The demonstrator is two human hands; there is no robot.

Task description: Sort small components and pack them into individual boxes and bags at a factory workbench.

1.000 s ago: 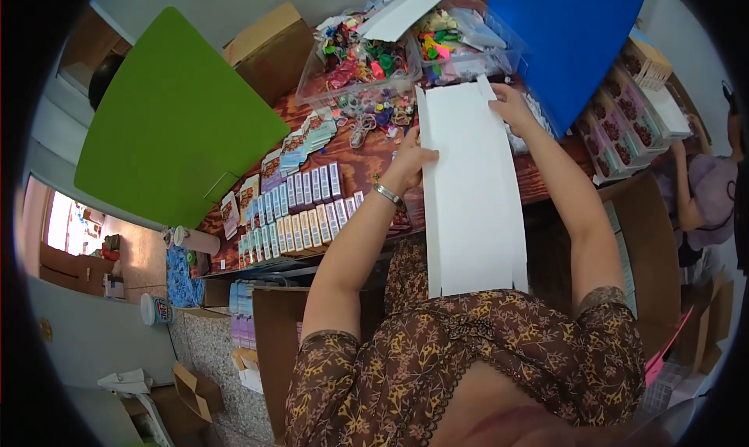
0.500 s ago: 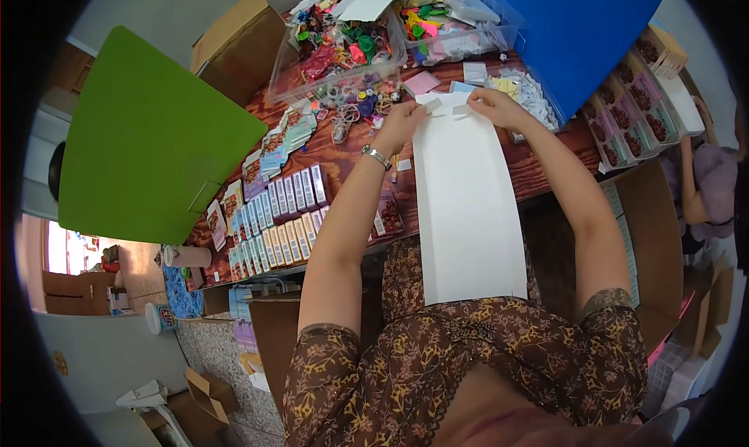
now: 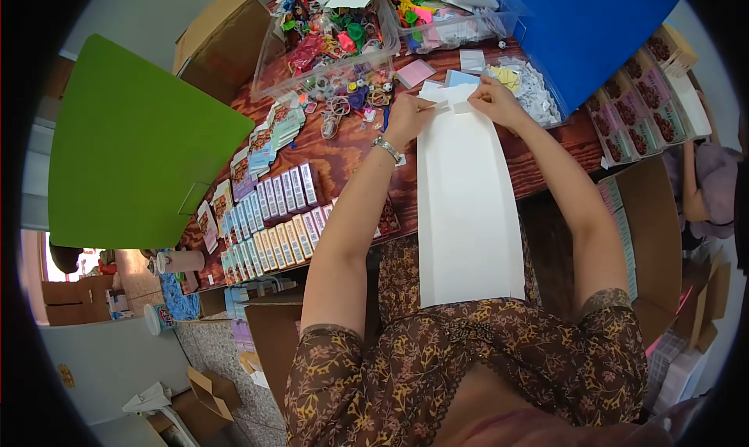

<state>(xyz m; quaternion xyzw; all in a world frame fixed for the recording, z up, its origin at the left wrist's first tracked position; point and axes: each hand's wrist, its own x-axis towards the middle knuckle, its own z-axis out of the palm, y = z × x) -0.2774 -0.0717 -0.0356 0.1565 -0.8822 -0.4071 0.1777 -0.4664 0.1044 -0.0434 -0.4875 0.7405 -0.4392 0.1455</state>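
small boxes (image 3: 292, 244) in rows on the desk (image 3: 343, 162): barcode-like stripes and dark print on the ends, too tiny to read. loose cards (image 3: 281, 135) behind them: small print, unreadable. tub (image 3: 158, 320) on the left: coloured lettering, blurred. packs (image 3: 649, 97) on the right: lettering beside dark red pictures, too small.

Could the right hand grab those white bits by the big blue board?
Probably yes: the white bits lie just beside the right hand, with nothing seen between. But it seems to be pinching the long white card, so it would likely need to let go first.
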